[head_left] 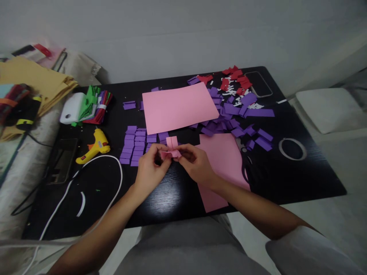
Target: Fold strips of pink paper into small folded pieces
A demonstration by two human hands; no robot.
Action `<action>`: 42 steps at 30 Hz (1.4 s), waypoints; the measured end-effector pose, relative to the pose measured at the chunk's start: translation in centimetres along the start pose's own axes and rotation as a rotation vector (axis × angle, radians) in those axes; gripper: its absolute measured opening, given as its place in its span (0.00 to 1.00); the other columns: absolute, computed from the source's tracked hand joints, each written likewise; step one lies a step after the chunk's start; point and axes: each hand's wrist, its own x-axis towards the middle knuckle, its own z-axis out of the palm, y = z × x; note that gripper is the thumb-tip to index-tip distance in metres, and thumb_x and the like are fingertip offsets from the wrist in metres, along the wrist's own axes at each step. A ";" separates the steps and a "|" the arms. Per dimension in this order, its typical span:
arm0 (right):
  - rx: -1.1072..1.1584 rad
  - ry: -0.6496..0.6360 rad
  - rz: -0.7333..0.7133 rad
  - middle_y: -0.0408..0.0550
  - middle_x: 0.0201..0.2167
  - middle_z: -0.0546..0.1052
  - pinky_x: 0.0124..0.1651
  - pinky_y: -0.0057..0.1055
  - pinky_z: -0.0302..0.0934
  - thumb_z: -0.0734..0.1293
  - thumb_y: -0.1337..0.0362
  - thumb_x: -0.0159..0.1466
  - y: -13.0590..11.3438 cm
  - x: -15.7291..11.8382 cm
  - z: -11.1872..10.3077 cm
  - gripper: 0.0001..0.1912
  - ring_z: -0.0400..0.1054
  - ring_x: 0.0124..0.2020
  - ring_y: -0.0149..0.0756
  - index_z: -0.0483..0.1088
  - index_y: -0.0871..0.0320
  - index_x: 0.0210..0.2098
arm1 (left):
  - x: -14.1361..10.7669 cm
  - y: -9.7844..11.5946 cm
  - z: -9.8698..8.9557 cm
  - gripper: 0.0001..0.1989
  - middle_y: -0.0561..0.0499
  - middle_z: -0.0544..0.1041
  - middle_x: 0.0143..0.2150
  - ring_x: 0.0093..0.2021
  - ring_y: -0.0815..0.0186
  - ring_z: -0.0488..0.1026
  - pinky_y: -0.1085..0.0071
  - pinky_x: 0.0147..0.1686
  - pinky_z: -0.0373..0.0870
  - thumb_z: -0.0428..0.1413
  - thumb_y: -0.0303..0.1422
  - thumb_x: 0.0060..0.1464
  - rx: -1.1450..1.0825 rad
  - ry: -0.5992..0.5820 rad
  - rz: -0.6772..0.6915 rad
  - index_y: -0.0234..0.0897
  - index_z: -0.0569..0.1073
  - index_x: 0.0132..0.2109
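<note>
A small folded pink paper piece point(171, 153) is pinched between both hands above the middle of the table. My left hand point(153, 164) holds its left end, fingers closed. My right hand point(197, 163) grips the right end between thumb and fingers. Just beyond them stands a small pink strip point(172, 141); whether it joins the held piece, I cannot tell. A large pink sheet point(179, 109) lies farther back, over some purple pieces. Another pink sheet point(222, 158) is partly under my right forearm. Rows of folded purple pieces point(133, 145) sit left of my hands.
Black-handled scissors point(246, 166) and a tape ring point(293, 149) are on the right of the black table point(301, 175). Purple pieces point(226, 118) and red pieces point(237, 78) are heaped at the back. A yellow glue gun point(97, 146), white cable point(120, 173) and phone point(61, 160) lie left.
</note>
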 end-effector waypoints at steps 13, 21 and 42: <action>0.019 0.028 0.024 0.47 0.40 0.83 0.50 0.36 0.75 0.74 0.65 0.59 0.4 0.3 -0.1 0.12 0.80 0.42 0.38 0.76 0.56 0.42 | -0.2 -0.4 0.0 0.08 0.52 0.79 0.37 0.31 0.67 0.76 0.72 0.30 0.71 0.61 0.35 0.60 -0.056 -0.048 -0.096 0.39 0.73 0.44; 0.045 0.013 0.098 0.43 0.32 0.79 0.37 0.32 0.75 0.73 0.62 0.60 0.1 0.5 0.0 0.09 0.76 0.30 0.32 0.72 0.56 0.39 | -0.2 0.4 0.1 0.07 0.52 0.80 0.35 0.30 0.67 0.76 0.74 0.26 0.68 0.61 0.36 0.60 -0.027 -0.042 -0.059 0.39 0.74 0.43; 0.140 -0.013 0.192 0.43 0.29 0.80 0.34 0.30 0.68 0.76 0.59 0.56 -0.8 1.2 -0.6 0.09 0.70 0.27 0.30 0.77 0.57 0.30 | -0.5 -0.3 0.8 0.10 0.53 0.76 0.36 0.32 0.69 0.74 0.72 0.36 0.73 0.62 0.33 0.59 -0.356 -0.147 -0.155 0.39 0.73 0.47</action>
